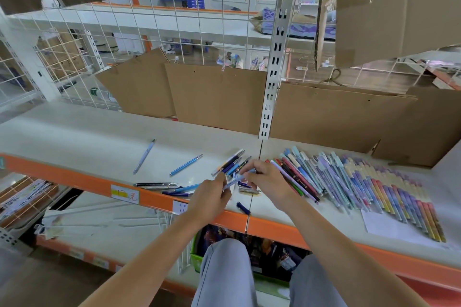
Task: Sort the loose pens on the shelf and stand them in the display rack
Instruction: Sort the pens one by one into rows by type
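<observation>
Holding a light blue pen (237,178) between them, the left hand (212,197) and right hand (265,178) are both pinching it with curled fingers above the shelf (74,132), just in front of a small cluster of dark pens (232,163) at its 12 o'clock. Lying in a tight slanted row at 3 o'clock of the hands are the sorted pens (361,187), while loose ones are resting apart at 9 and 10 o'clock: a pale blue pen (144,156), a bright blue pen (185,165) and several dark pens (164,188) near the orange shelf edge (74,179).
</observation>
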